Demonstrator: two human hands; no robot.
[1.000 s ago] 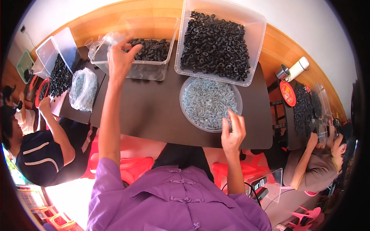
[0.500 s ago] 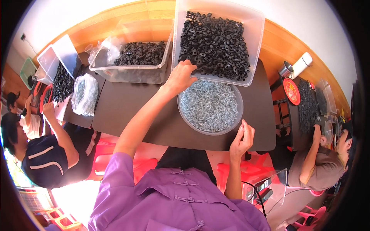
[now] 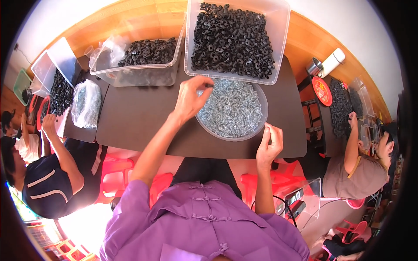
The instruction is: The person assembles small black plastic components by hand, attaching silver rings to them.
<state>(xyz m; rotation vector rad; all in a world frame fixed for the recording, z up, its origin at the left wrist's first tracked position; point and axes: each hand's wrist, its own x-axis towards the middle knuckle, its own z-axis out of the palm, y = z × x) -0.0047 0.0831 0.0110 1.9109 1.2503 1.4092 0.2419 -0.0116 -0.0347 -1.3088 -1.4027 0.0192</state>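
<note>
1. The far tub [image 3: 278, 39] of black parts [image 3: 233, 41] stands close, probably for short reaches.
2. Nearer sits a round bowl [image 3: 232, 138] of metal pieces [image 3: 235, 106].
3. The left hand [image 3: 190, 98] pinches nearly closed; the right hand [image 3: 269, 143] half-curls, contents unclear to me.
4. The pinched black piece [image 3: 209, 85], over the bowl's far left, seemingly points right, long axis left-right.

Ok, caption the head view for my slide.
Left hand pinches a black part beside a tub of silvery pieces; right hand near its rim.

A dark brown tabletop [image 3: 139, 111] carries a clear bin [image 3: 137, 77], a larger translucent bin [image 3: 279, 43] and, nearer, a round tub [image 3: 230, 138].
</note>
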